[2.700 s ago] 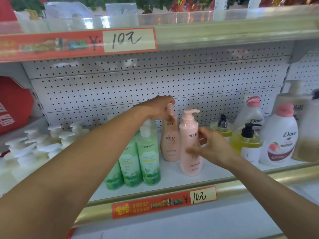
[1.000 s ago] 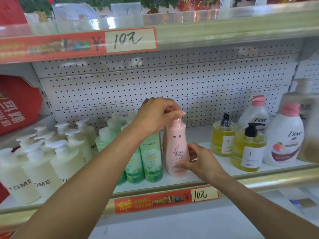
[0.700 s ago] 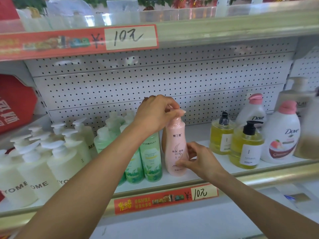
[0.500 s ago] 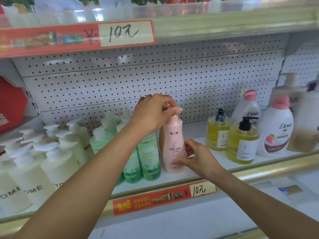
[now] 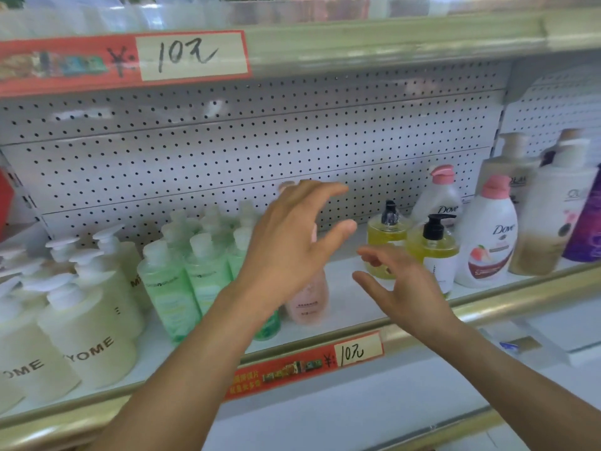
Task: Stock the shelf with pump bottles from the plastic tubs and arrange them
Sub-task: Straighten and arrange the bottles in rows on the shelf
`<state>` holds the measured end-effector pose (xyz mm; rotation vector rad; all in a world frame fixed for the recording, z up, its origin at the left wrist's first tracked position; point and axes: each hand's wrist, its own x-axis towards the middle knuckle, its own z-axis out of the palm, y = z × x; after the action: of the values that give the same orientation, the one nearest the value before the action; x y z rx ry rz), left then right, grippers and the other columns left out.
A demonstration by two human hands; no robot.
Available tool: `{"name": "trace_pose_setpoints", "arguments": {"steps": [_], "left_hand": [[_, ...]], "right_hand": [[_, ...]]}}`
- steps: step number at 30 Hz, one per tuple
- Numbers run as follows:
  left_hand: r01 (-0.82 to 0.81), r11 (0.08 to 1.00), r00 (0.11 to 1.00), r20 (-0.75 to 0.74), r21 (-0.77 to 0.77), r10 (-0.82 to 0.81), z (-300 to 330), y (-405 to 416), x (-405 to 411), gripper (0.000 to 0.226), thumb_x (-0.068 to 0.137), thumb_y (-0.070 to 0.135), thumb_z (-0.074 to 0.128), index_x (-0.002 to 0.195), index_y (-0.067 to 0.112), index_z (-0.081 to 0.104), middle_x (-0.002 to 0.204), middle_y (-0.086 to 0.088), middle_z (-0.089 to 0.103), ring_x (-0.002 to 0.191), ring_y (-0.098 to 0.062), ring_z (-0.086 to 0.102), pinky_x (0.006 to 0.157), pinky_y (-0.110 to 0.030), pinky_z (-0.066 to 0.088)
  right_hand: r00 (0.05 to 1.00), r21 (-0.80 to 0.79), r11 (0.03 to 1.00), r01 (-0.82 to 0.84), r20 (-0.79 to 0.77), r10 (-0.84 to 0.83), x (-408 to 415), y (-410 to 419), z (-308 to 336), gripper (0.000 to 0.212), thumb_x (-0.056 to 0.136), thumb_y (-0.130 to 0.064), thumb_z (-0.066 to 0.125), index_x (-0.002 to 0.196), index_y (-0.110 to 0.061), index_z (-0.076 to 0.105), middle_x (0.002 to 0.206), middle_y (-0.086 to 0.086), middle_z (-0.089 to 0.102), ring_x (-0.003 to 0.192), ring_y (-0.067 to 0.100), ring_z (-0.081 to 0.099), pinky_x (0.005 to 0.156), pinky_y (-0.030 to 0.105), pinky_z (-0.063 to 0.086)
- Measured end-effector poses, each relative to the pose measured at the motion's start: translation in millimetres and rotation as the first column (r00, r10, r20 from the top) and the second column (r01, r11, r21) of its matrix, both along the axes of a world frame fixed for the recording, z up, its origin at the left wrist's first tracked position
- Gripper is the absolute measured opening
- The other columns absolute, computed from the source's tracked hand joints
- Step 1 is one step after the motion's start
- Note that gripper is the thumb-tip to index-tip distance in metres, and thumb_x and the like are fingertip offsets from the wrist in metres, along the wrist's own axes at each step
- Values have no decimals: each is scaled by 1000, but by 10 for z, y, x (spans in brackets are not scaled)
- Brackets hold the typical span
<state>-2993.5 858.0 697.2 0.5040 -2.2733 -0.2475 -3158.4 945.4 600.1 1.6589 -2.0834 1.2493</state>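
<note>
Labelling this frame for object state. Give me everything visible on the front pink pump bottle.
The pink pump bottle stands upright near the front edge of the shelf, just right of the green bottles. Its body looks like smooth, pale pink plastic with small dark print low on the front. The left hand is in front of it and hides its upper body and most of the pump; neither this hand nor the right hand visibly grips it.
</note>
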Motion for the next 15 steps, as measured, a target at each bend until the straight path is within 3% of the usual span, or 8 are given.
{"name": "trace_pose_setpoints", "arguments": {"steps": [5, 8, 11, 15], "left_hand": [[73, 990, 994, 71, 122, -82, -323, 286, -387, 40, 91, 44, 61, 129, 33, 56, 125, 17, 55, 116, -4, 50, 96, -25, 40], [43, 962, 991, 114, 269, -76, -481, 312, -654, 43, 90, 44, 62, 131, 35, 53, 123, 16, 53, 112, -3, 51, 98, -30, 44], [2, 871, 995, 88, 491, -52, -565, 233, -946, 48, 91, 38, 65, 136, 33, 49, 128, 11, 53, 119, -6, 50, 102, -30, 43], [-70, 817, 996, 88, 572, 23, -653, 3, -1388, 58, 90, 35, 67, 142, 24, 44, 141, 2, 51, 129, -15, 49, 104, -32, 41]], "right_hand": [[999, -91, 995, 32, 33, -29, -493, 239, 136, 30, 84, -22, 72, 113, -21, 65, 102, -7, 62, 94, 15, 59, 74, 46, 53], [997, -125, 989, 77, 31, -74, -797, 362, 176, 31, 83, -21, 73, 113, -20, 63, 102, -6, 58, 98, 17, 58, 78, 46, 53], [986, -68, 986, 154, 81, -149, -1028, 427, 154, 43, 83, -27, 74, 121, -15, 57, 113, 1, 55, 105, 21, 54, 86, 45, 51], [982, 103, 989, 106, 146, -121, -1199, 440, 135, 67, 81, -27, 75, 137, -11, 42, 128, 9, 50, 118, 26, 51, 98, 44, 46]]}}
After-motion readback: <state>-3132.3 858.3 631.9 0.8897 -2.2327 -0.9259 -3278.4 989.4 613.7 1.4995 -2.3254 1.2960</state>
